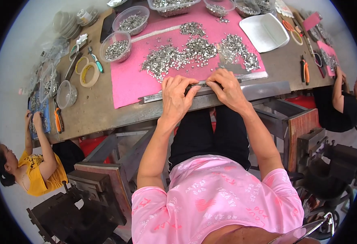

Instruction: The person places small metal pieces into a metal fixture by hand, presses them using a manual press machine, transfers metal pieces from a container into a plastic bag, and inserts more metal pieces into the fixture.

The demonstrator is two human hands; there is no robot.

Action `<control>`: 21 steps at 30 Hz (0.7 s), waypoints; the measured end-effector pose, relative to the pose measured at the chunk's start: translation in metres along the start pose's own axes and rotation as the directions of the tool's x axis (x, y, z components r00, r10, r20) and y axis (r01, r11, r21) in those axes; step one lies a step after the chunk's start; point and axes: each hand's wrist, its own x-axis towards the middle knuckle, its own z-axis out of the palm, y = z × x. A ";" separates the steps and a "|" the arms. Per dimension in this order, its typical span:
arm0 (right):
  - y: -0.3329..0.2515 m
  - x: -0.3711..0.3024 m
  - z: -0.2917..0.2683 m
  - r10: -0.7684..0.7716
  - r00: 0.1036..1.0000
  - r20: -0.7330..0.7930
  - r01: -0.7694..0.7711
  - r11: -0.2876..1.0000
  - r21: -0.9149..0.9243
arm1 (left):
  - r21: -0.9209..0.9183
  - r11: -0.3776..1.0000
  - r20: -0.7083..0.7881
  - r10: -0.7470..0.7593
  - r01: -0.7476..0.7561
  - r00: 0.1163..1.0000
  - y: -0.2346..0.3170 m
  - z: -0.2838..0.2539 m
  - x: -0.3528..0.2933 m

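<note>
Both hands are at the front edge of the workbench, fingers curled over a long narrow metal strip (153,98). My left hand (175,96) grips it near the middle, thumb pointing inward. A short way to the right, my right hand (228,90) has its thumb and fingers pressed together on the same strip. Between the thumbs a dark part shows; its details are too small to make out. Just beyond my fingers, small shiny metal pieces (165,61) lie in loose piles on a pink mat (125,83).
Clear plastic tubs of metal pieces (116,48) and a white tray (263,32) stand at the back. Tape rolls (90,75) lie left; orange-handled pliers (304,70) lie right. Co-workers sit at the far left (44,171) and far right (341,101). Metal vises (89,203) flank me.
</note>
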 end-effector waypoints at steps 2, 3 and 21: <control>-0.001 -0.001 0.001 -0.034 0.999 -0.035 0.034 0.999 -0.010 | -0.005 1.000 -0.013 -0.007 0.007 1.000 0.000 0.002 -0.001; 0.000 -0.001 0.000 -0.035 0.999 -0.035 0.034 0.999 -0.009 | 0.016 1.000 -0.029 0.000 0.000 1.000 -0.001 0.003 -0.002; 0.027 0.027 0.003 -0.017 0.997 -0.081 -0.003 0.970 -0.241 | 0.239 0.957 0.298 0.086 -0.162 0.951 -0.007 0.018 0.033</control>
